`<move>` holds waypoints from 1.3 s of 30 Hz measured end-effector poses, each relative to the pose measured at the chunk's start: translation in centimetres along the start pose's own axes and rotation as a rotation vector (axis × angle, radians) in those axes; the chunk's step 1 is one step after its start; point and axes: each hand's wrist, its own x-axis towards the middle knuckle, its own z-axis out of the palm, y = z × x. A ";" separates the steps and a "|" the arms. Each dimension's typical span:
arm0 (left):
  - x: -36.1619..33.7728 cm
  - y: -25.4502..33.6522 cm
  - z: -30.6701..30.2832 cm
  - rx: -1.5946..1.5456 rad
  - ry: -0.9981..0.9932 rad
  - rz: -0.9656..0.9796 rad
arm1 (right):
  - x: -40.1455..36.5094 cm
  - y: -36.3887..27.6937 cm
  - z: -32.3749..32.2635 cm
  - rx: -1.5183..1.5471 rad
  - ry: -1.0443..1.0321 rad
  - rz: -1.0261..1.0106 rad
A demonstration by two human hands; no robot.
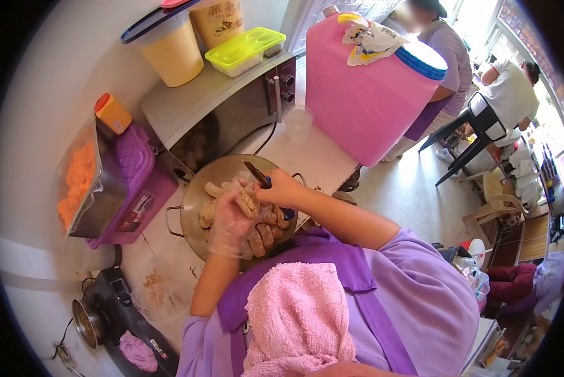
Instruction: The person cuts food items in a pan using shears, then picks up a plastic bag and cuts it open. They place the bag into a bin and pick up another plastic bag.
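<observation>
A wide metal pan (191,221) with two loop handles lies in front of me, holding several lumpy brown pieces of food (257,241). My left hand (228,220), in a clear plastic glove, is closed around one pale brown lumpy piece (248,202) above the pan. Bare and closed, my right hand (282,190) grips a knife (255,172). Its dark blade points up and away to the left, close beside the held piece. Some blue shows below the right hand, near the pan's right side.
Behind the pan stands a microwave oven (213,119) with tubs on top. A large pink container (364,88) is at the back right. Left are a purple bin (137,201) and a metal container of orange food (77,182). Two people are at the far right, near a black stool (483,119).
</observation>
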 end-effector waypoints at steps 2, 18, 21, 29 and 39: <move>0.1 -0.2 -0.4 0.403 0.112 0.118 | 0.0 0.2 0.3 0.136 -0.048 -0.036; 0.1 -1.2 -4.8 0.940 0.356 0.388 | 0.0 0.2 1.8 -0.199 0.091 -0.109; 0.2 -1.3 -4.7 0.921 0.321 0.434 | -0.1 0.3 1.3 -0.262 0.087 -0.226; -1.1 -1.2 -1.9 1.175 0.367 0.503 | -0.7 0.0 1.2 -0.446 0.098 -0.279; -1.0 -1.6 -2.1 0.515 0.398 0.262 | -1.1 -1.3 1.2 -0.453 0.164 -0.221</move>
